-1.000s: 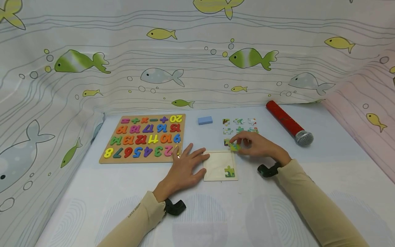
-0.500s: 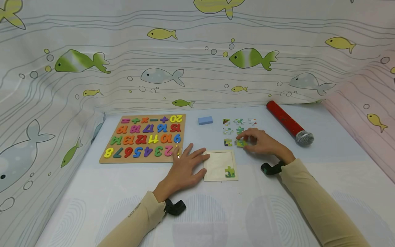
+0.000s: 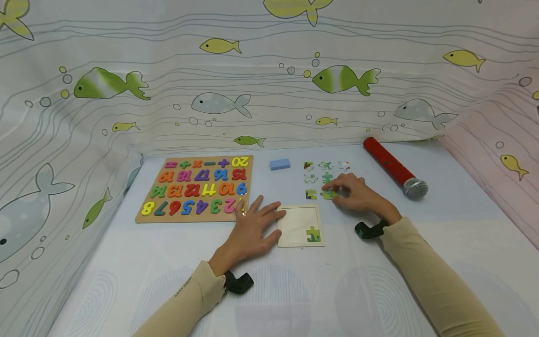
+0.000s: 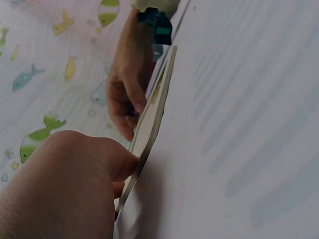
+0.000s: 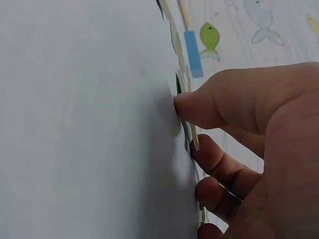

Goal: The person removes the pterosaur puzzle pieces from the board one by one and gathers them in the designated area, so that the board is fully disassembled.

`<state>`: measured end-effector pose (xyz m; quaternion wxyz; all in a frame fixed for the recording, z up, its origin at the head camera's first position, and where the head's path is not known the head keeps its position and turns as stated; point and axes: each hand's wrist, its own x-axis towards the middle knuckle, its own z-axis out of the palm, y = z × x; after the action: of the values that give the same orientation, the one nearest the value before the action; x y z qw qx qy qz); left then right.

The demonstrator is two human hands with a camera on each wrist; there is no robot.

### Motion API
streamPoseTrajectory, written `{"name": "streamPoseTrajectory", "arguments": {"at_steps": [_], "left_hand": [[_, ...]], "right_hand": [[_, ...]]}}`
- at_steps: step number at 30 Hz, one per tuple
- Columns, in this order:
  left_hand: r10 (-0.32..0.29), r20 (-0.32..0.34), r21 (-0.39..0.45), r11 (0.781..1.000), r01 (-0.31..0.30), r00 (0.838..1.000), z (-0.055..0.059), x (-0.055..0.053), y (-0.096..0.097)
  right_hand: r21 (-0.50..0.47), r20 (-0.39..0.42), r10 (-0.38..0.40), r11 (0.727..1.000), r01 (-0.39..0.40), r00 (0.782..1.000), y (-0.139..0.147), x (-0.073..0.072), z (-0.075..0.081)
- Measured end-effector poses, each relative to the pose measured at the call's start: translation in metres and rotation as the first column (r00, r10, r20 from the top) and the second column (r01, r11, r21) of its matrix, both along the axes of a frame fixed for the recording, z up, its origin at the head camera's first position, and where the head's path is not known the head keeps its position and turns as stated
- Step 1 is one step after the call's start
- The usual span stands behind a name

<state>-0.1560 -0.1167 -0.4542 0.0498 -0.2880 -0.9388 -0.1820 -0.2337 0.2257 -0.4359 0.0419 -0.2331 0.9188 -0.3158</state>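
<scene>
My left hand [image 3: 252,231] rests with fingers spread at the left edge of a square wooden puzzle tray [image 3: 292,224]. In the left wrist view the thumb touches the rim of the tray [image 4: 144,142]. One green jigsaw piece [image 3: 313,234] lies in the tray's near right corner. Beyond the tray, my right hand [image 3: 358,194] pinches another green jigsaw piece [image 3: 328,194] low at the table, between thumb and fingers. Its edge shows at the thumb [image 5: 184,102] in the right wrist view. Further pieces lie in rows, with one piece [image 3: 310,194] just left; the hand partly covers the rows.
A wooden number board [image 3: 198,218] with coloured numerals lies left, its near right corner by my left fingers. A blue block [image 3: 280,164] sits at the back. To the right lies a red microphone [image 3: 391,164]. A fish-print cloth [image 3: 269,79] hangs behind the table.
My right hand has moved right and slightly away from the tray with the green jigsaw piece, bringing it down beside the near-row piece. The left hand has stayed at the tray.
</scene>
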Motion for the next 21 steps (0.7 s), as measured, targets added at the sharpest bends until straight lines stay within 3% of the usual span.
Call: {"name": "streamPoseTrajectory", "arguments": {"at_steps": [21], "left_hand": [[-0.004, -0.013, 0.008, 1.0, 0.004, 1.0, 0.0, 0.0002, -0.0001]], "right_hand": [[0.016, -0.016, -0.032, 0.999, 0.033, 0.999, -0.0048, 0.0007, -0.0021]]}}
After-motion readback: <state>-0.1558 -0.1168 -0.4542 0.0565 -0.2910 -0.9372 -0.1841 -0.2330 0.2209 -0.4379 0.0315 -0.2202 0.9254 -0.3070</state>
